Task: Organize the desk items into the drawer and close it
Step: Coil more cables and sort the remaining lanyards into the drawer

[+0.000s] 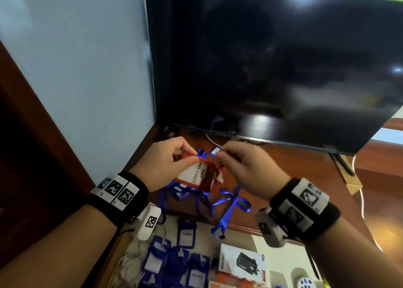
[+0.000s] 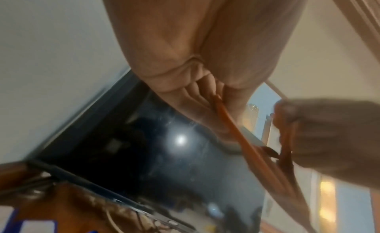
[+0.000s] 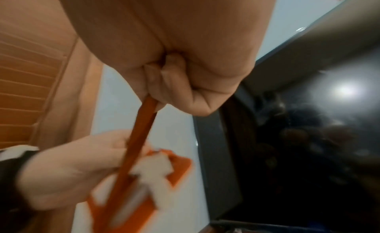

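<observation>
A person's left hand [image 1: 162, 163] pinched the top edge of an orange-framed plastic badge holder with a white printed card [image 1: 192, 174], thumb and fingers clamped on it above a brown wooden desk [image 1: 283, 170], apparently to keep it steady. The right hand [image 1: 242, 167], fingers curled tight together, gripped the holder's flat orange lanyard strap [image 3: 144, 122], which ran taut from fist to badge in the right wrist view; the pull looked meant to gather or wind the strap before stowing, though that is a judgement.

Held clear of the desktop, the badge hung over a loose tangle of blue ribbon lanyards [image 1: 226, 202] and further blue holders lying near the desk's front edge, in front of a large dark flat screen [image 1: 283, 58]. Below the hands, the open drawer with a pale lining [image 1: 279, 242] held rows of blue plastic badge holders [image 1: 174, 263] and a white product box picturing a black device [image 1: 242, 263], suggesting that sorting was partly done. The drawer stood open, and the blue lanyards on the desk remained to be put away.
</observation>
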`<control>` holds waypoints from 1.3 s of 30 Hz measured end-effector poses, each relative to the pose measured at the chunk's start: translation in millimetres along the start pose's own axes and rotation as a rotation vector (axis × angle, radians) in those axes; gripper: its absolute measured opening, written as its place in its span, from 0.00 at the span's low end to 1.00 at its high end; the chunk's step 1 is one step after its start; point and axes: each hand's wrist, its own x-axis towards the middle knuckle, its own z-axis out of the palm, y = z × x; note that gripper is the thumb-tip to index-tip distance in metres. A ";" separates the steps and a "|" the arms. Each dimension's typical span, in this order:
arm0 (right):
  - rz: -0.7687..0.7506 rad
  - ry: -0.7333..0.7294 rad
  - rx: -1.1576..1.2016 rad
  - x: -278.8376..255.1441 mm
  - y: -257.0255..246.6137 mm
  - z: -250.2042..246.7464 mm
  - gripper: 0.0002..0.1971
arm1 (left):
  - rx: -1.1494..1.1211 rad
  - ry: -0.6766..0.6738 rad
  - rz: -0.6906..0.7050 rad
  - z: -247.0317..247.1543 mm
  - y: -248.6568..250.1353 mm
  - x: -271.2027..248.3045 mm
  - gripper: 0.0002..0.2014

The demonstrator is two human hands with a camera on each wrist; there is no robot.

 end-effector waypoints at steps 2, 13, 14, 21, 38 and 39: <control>0.092 0.041 0.016 5.3 14.6 0.3 0.10 | -0.134 -0.108 -0.010 -0.7 11.7 -10.2 0.06; 0.491 0.031 0.800 -37.4 28.2 85.3 0.11 | -0.620 0.204 -0.342 43.1 -39.0 -50.5 0.07; 0.534 0.023 0.860 -42.1 29.8 92.5 0.11 | -0.625 0.238 -0.392 52.2 -46.7 -58.7 0.06; 0.846 -0.025 1.359 -58.2 35.8 127.4 0.11 | -0.516 0.438 -0.566 90.2 -70.1 -99.2 0.06; 0.709 -0.246 0.890 -67.6 41.2 155.3 0.22 | -0.613 -0.206 -0.646 68.5 -97.4 -104.2 0.13; 0.707 -0.258 0.847 -67.9 39.2 156.1 0.22 | -0.624 -0.201 -0.666 70.4 -100.1 -106.0 0.11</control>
